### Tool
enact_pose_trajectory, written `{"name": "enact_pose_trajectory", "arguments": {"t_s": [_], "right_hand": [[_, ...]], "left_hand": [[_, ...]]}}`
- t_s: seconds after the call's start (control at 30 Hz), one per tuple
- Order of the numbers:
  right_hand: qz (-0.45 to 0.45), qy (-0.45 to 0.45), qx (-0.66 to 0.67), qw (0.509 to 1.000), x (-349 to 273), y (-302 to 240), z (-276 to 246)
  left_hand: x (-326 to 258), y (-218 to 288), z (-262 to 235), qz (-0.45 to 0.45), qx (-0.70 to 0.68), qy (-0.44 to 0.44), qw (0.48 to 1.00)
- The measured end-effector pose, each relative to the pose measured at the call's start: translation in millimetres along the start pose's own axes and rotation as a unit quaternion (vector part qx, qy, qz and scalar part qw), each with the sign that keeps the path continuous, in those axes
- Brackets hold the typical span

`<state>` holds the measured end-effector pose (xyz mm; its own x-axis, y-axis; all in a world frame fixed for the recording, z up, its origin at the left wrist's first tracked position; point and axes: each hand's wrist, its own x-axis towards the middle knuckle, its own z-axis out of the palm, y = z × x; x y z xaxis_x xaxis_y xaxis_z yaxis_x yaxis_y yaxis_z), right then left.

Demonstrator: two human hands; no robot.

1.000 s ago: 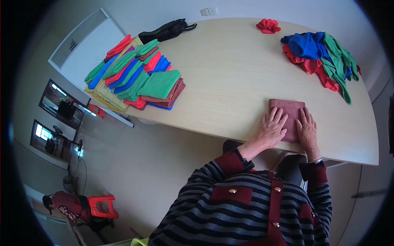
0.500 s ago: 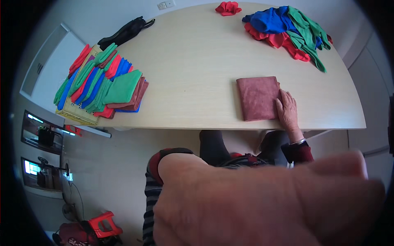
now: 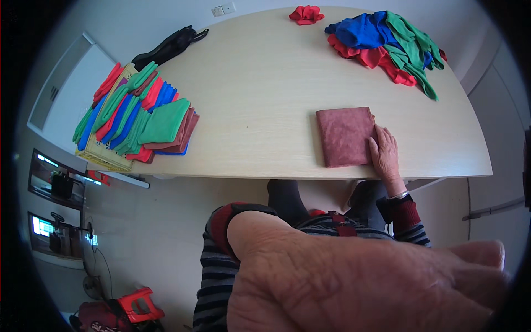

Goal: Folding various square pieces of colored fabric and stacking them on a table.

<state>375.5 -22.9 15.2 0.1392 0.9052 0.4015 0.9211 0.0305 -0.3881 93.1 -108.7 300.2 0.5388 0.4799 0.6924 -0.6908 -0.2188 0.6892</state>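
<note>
A brownish-red cloth [image 3: 345,137], folded into a neat rectangle, lies near the front edge of the table. Along its right side rests my right hand [image 3: 385,154], open, with stretched fingers lying flat and the thumb touching the cloth's edge. My left hand [image 3: 354,282] is raised very close to the view and fills the lower right; its wrist and back show large. A thumb or finger tip appears at its right end, but the other fingers are mostly hidden, so I cannot tell whether it holds anything.
A yellow basket [image 3: 105,157] full of folded green, red, blue and brown cloths [image 3: 163,123] stands at the table's left. Behind it lies a black bag-like item [image 3: 171,47]. A loose cloth pile [image 3: 381,47] and a crumpled red cloth [image 3: 306,15] lie at the back. A red stool [image 3: 141,304] is on the floor.
My left hand has moved slightly down and to the right, and it shows more sharply. My right hand stays beside the folded cloth.
</note>
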Motion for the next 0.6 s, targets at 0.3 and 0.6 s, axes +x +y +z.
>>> {"name": "enact_pose_trajectory", "arguments": {"t_s": [0.3, 0.6], "right_hand": [[-0.001, 0.007, 0.018, 1.0, -1.7, -1.4, 2.0], [-0.001, 0.009, 0.013, 1.0, -2.4, -1.1, 3.3]], "left_hand": [[4.8, 15.9, 14.0, -0.054, 0.043, 0.031, 0.997], [10.8, 36.0, 18.6, -0.105, 0.086, 0.072, 0.988]]}}
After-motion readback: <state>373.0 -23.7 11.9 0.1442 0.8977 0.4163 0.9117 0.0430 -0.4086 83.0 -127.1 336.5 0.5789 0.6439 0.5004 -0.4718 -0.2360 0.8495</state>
